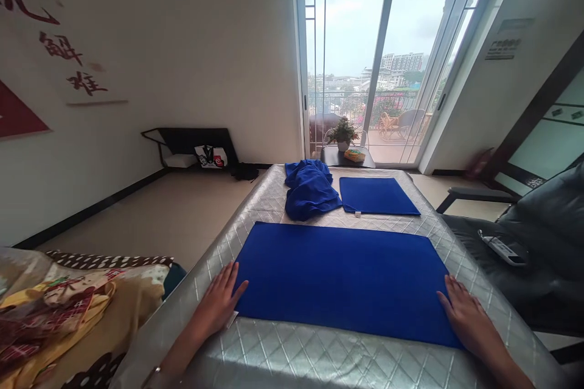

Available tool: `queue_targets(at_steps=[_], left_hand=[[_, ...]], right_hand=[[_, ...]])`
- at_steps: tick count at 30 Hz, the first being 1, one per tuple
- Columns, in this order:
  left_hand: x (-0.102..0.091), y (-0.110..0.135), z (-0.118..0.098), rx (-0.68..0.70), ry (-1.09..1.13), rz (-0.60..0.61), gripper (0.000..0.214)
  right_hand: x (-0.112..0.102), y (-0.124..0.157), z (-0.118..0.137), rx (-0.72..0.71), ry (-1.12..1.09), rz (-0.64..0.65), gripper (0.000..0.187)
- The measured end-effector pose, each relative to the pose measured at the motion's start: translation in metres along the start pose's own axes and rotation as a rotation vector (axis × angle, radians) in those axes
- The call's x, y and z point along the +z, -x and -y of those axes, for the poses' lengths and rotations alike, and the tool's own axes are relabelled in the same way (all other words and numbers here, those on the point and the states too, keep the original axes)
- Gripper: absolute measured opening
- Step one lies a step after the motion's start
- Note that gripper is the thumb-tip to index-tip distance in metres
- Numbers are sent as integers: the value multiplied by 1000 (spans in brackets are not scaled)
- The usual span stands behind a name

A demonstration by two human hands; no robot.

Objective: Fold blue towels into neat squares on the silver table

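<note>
A blue cloth lies spread out flat as a wide rectangle on the silvery quilted table cover. My left hand rests flat at its left edge, fingers stretched forward and thumb over the cloth. At the opposite edge lies my right hand, open too, its fingertips by the cloth's side. A small white tag pokes out beside my left hand. Farther back, a smaller folded blue cloth lies flat with a white tag at its near edge. Left of it sits a crumpled heap of blue fabric.
A dark chair with a white power strip stands at the right. Patterned blankets are piled at the lower left. Past the far end, a small table holds a potted plant before the sliding glass door.
</note>
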State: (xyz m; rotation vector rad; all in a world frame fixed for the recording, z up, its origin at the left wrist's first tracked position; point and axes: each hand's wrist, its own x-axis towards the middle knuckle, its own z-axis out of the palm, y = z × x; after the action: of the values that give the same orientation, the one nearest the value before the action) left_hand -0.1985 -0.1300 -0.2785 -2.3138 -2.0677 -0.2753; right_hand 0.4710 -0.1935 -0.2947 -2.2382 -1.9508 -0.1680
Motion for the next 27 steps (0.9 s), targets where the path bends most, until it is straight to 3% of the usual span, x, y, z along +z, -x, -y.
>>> queue_targets(at_steps=[4,8,11,16,18,19,20,22,24,27], left_hand=[[0,8,15,-32,36,66,70],[-14,-10,-4,-58,31,99,74],[-24,-36,-59,50,75,83,77],[-14,-75,-204,467,181,74,73],[-7,-81,-241,537,196,68,72],[-5,-82,-250,544,195,71,73],[-4,-83,-250,535,189,78,74],[-3,-82,-230,478,165,97,77],[-5,-78,-187,386,130,108,78],[-2,-66,-101,200,55,70,79]], right_hand=[[-2,0,-15,54,2,22,72],[-20,-11,19,100,58,13,73],[-40,-26,82,-67,46,53,69],[-54,-53,219,-248,-122,152,65],[-51,-59,254,-297,-156,182,65],[-48,-60,263,-308,-164,192,65],[-45,-61,266,-308,-165,199,66],[-39,-59,253,-285,-151,204,68],[-33,-55,219,-237,-115,197,69],[-23,-46,142,-110,-42,153,70]])
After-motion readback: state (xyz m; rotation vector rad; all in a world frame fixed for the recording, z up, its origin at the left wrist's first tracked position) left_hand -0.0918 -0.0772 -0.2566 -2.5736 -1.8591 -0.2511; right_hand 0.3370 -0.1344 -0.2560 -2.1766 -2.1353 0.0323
